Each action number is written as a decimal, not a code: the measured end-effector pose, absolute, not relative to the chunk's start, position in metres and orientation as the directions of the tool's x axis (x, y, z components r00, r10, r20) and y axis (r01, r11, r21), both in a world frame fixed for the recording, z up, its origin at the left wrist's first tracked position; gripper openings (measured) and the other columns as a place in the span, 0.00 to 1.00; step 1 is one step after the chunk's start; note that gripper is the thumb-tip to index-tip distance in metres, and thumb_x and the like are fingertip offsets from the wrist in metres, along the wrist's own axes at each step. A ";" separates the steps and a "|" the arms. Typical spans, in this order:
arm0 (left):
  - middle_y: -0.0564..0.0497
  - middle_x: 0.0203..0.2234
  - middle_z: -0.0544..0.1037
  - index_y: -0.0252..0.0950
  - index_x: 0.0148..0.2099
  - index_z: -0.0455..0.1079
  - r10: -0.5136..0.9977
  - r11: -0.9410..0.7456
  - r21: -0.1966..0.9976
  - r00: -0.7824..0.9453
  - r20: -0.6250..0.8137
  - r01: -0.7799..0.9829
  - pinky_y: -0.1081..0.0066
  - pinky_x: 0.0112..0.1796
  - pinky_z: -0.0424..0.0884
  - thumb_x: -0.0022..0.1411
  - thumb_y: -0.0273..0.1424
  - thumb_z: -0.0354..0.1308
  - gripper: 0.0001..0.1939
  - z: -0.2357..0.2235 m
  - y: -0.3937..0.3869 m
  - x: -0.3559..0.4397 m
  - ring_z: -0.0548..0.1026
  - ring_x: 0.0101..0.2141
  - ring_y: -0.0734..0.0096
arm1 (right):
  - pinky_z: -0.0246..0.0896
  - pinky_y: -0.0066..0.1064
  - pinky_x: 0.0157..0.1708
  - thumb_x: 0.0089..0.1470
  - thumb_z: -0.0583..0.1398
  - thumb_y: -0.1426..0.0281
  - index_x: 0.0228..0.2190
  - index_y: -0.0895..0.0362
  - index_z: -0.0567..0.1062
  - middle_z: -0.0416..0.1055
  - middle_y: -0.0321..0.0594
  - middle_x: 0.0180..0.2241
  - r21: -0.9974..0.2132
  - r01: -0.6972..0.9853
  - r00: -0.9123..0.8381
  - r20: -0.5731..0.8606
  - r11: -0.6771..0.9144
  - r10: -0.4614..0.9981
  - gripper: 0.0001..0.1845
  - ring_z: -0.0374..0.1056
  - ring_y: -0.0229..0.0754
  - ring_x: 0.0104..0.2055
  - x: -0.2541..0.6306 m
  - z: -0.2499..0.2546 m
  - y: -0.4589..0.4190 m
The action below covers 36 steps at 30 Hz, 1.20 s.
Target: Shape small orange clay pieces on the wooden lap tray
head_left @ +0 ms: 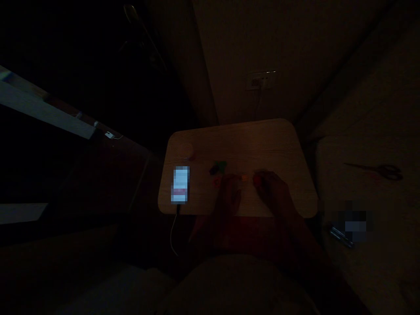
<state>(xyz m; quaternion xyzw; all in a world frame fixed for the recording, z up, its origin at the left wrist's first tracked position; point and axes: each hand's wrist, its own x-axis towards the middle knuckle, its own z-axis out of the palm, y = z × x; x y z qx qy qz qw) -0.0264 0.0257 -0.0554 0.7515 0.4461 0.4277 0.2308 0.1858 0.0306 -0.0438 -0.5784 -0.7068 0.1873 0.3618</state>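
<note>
Head cam, v. dark scene. Left hand rests at near edge of wooden lap table, fingers pointing fwd, partly curled; too dim to tell if it has hold of anything. Right hand lies just R of it, also low over tabletop, fingers curved; red piece sits at or touching its fingertips, can't tell if held. Small orange piece lies between the hands, near both, apparently not held. Dark green piece lies fwd of left hand, small red piece just beside its fingers. Exact shapes of pieces too dark/small to tell.

Left part of table: phone lies w/ lit, pixelated screen, white cable running off near edge. Pale round object near back-left corner, unclear what. Wall socket plate behind table. To R, scissors lie on pale cushion, well apart from hands; metallic pen-like item lies nearer, beside blurred patch.
</note>
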 end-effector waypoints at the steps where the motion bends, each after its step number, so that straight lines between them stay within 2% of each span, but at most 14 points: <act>1: 0.38 0.56 0.75 0.39 0.66 0.64 0.854 -0.515 0.709 0.219 0.471 0.482 0.51 0.61 0.71 0.72 0.28 0.55 0.22 -0.056 0.018 -0.031 0.74 0.58 0.54 | 0.74 0.55 0.55 0.68 0.58 0.65 0.52 0.55 0.79 0.80 0.55 0.52 -0.653 0.709 -0.082 0.300 0.267 0.951 0.16 0.76 0.59 0.53 0.187 -0.045 0.030; 3: 0.39 0.54 0.75 0.39 0.64 0.65 0.837 -0.531 0.682 0.187 0.514 0.502 0.51 0.59 0.73 0.73 0.28 0.54 0.19 -0.058 0.004 -0.040 0.75 0.56 0.55 | 0.73 0.57 0.56 0.69 0.58 0.65 0.53 0.56 0.80 0.80 0.56 0.52 -0.592 0.750 -0.124 0.312 0.295 0.942 0.17 0.75 0.60 0.55 0.189 -0.047 0.031; 5: 0.41 0.50 0.76 0.39 0.60 0.68 0.818 -0.559 0.663 0.203 0.538 0.498 0.56 0.52 0.77 0.73 0.27 0.53 0.16 -0.058 -0.010 -0.051 0.76 0.51 0.58 | 0.73 0.57 0.57 0.69 0.58 0.64 0.54 0.57 0.80 0.80 0.57 0.52 -0.544 0.772 -0.171 0.321 0.329 0.932 0.18 0.75 0.61 0.55 0.192 -0.048 0.033; 7: 0.42 0.48 0.76 0.40 0.56 0.70 0.832 -0.538 0.665 0.198 0.519 0.518 0.58 0.49 0.77 0.73 0.26 0.52 0.13 -0.055 -0.022 -0.062 0.76 0.49 0.59 | 0.74 0.57 0.56 0.69 0.58 0.64 0.54 0.57 0.80 0.80 0.57 0.52 -0.491 0.795 -0.224 0.308 0.357 0.924 0.18 0.75 0.62 0.56 0.195 -0.049 0.038; 10: 0.44 0.46 0.75 0.39 0.52 0.71 0.893 -0.430 0.721 0.138 0.429 0.543 0.61 0.48 0.77 0.73 0.24 0.53 0.09 -0.049 -0.035 -0.077 0.76 0.47 0.62 | 0.76 0.53 0.53 0.70 0.59 0.63 0.54 0.58 0.80 0.79 0.58 0.51 -0.396 0.826 -0.307 0.278 0.400 0.910 0.18 0.75 0.62 0.55 0.200 -0.052 0.045; 15: 0.45 0.47 0.75 0.40 0.51 0.71 0.927 -0.337 0.762 0.052 0.372 0.553 0.61 0.50 0.76 0.74 0.25 0.53 0.08 -0.045 -0.040 -0.090 0.75 0.48 0.63 | 0.77 0.46 0.48 0.71 0.55 0.67 0.52 0.56 0.81 0.80 0.55 0.50 -0.277 0.849 -0.391 0.245 0.451 0.887 0.17 0.75 0.57 0.52 0.200 -0.057 0.054; 20: 0.46 0.45 0.75 0.39 0.46 0.73 0.888 -0.419 0.732 0.074 0.455 0.537 0.63 0.47 0.76 0.73 0.25 0.53 0.08 -0.051 -0.033 -0.096 0.75 0.45 0.64 | 0.75 0.45 0.48 0.70 0.54 0.74 0.53 0.60 0.80 0.79 0.59 0.50 -0.213 0.855 -0.447 0.163 0.474 0.880 0.18 0.74 0.58 0.53 0.202 -0.055 0.064; 24: 0.45 0.43 0.76 0.39 0.44 0.75 0.836 -0.501 0.673 0.105 0.538 0.545 0.62 0.44 0.77 0.72 0.27 0.54 0.09 -0.059 -0.029 -0.106 0.76 0.45 0.62 | 0.73 0.48 0.49 0.71 0.54 0.69 0.50 0.60 0.80 0.79 0.60 0.48 -0.231 0.906 -0.331 0.133 0.354 0.934 0.17 0.74 0.59 0.49 0.226 -0.050 0.081; 28: 0.46 0.42 0.77 0.39 0.43 0.76 0.860 -0.446 0.672 0.077 0.504 0.591 0.60 0.44 0.77 0.72 0.27 0.53 0.10 -0.062 -0.027 -0.121 0.76 0.43 0.62 | 0.73 0.53 0.48 0.70 0.51 0.68 0.42 0.60 0.82 0.80 0.59 0.42 -0.233 0.934 -0.237 0.157 0.269 0.959 0.19 0.76 0.60 0.46 0.266 -0.045 0.095; 33: 0.47 0.43 0.77 0.40 0.43 0.76 0.848 -0.426 0.642 0.036 0.528 0.637 0.59 0.45 0.78 0.72 0.28 0.56 0.06 -0.060 -0.017 -0.139 0.77 0.44 0.62 | 0.74 0.53 0.48 0.61 0.61 0.59 0.44 0.58 0.84 0.81 0.58 0.48 -0.469 0.878 0.069 0.311 0.090 0.948 0.19 0.77 0.61 0.47 0.303 -0.043 0.099; 36: 0.47 0.45 0.77 0.40 0.44 0.76 0.860 -0.411 0.654 0.032 0.510 0.636 0.59 0.47 0.78 0.72 0.28 0.57 0.06 -0.058 -0.012 -0.142 0.77 0.46 0.61 | 0.73 0.53 0.47 0.57 0.62 0.58 0.41 0.57 0.84 0.81 0.57 0.46 -0.528 0.848 0.150 0.324 0.047 0.934 0.18 0.77 0.61 0.46 0.307 -0.044 0.093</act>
